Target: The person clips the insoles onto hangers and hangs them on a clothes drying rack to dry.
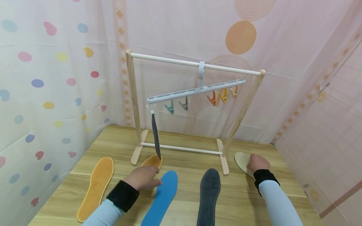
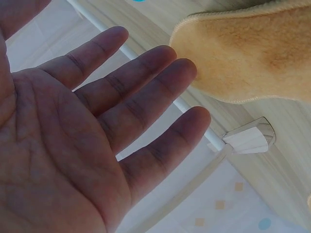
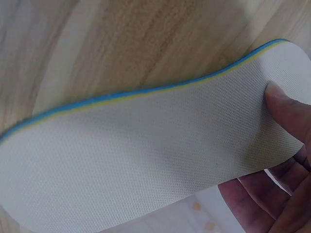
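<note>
My right hand (image 1: 258, 164) grips a whitish insole (image 1: 242, 160) at the table's right side. In the right wrist view the thumb lies on its woven face and the other fingers are at its edge; a blue and yellow layer shows along the far side of this insole (image 3: 146, 141). My left hand (image 1: 144, 177) holds nothing, its fingers extended and spread in the left wrist view. The fingertips overlap the edge of a fuzzy orange insole (image 2: 252, 53), which the hand partly hides in the head view. A blue insole (image 1: 164, 196) lies just right of that hand.
A wooden rack (image 1: 133, 100) carries a pale hanger (image 1: 195, 91) with several coloured clips. From its left clip hangs a dark grey insole (image 1: 156, 136). Another orange insole (image 1: 96, 188) lies at left, and a dark grey insole (image 1: 210, 194) between the hands. Patterned curtains surround the table.
</note>
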### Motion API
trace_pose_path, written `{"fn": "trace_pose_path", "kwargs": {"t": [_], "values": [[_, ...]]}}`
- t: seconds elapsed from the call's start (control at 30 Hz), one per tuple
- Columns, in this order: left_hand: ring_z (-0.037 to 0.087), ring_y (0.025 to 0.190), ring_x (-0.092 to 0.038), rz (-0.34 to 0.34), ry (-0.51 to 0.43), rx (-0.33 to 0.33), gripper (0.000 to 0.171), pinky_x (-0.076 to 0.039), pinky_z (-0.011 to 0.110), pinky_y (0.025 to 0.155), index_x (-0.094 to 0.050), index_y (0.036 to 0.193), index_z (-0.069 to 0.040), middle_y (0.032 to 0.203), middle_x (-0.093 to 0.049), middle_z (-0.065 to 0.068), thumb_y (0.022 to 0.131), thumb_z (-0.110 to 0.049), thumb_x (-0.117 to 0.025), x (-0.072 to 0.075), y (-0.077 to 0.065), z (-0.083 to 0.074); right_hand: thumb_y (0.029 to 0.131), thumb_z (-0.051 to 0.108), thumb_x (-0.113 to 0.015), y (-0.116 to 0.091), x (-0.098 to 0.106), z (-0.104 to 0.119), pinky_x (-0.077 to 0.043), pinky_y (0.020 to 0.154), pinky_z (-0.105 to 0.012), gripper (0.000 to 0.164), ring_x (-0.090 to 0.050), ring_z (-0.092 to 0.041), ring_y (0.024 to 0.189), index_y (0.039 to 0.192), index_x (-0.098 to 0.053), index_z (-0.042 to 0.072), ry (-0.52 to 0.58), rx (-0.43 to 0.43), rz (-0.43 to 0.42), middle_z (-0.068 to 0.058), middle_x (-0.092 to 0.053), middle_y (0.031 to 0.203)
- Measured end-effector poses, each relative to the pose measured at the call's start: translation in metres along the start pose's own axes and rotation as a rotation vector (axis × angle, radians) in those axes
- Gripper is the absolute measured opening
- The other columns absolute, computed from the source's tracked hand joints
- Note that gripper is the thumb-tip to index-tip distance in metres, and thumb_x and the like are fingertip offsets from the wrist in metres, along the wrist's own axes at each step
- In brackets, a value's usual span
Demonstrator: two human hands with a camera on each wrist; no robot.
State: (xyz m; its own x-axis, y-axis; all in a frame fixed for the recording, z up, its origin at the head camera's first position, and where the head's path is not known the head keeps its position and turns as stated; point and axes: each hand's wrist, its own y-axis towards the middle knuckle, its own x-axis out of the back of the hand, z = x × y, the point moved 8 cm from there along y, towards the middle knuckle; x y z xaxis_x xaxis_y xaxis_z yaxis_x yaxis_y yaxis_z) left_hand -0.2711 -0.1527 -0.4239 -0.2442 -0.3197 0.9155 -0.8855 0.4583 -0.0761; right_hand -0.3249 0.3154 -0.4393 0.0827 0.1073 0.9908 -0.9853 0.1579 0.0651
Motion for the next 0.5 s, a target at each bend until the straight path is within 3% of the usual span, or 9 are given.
{"fn": "trace_pose_path", "kwargs": {"t": [0.2,0.5], "values": [[0.031,0.098,-0.064,-0.007,0.005,-0.016,0.041,-0.05,0.05,0.085,-0.066,0.109,-0.001,0.105,-0.068,0.012,0.083,-0.03,-0.078,0.003,-0.001,-0.003,0.081,-0.003,-0.063,-0.003,0.009,0.008,-0.049,0.055,-0.047,0.001,-0.059,-0.029,0.063,0.081,-0.062,-0.001,-0.01,0.018,-0.043,-0.015,-0.064,0.072],[0.029,0.095,-0.064,-0.006,0.01,-0.036,0.039,-0.051,0.049,0.084,-0.067,0.106,-0.001,0.102,-0.068,0.011,0.083,-0.03,-0.079,0.007,-0.002,-0.008,0.087,-0.005,-0.055,-0.009,0.015,0.015,-0.049,0.055,-0.048,0.011,-0.061,-0.031,0.064,0.083,-0.064,0.0,-0.049,0.037,-0.058,-0.017,-0.065,0.075]]}}
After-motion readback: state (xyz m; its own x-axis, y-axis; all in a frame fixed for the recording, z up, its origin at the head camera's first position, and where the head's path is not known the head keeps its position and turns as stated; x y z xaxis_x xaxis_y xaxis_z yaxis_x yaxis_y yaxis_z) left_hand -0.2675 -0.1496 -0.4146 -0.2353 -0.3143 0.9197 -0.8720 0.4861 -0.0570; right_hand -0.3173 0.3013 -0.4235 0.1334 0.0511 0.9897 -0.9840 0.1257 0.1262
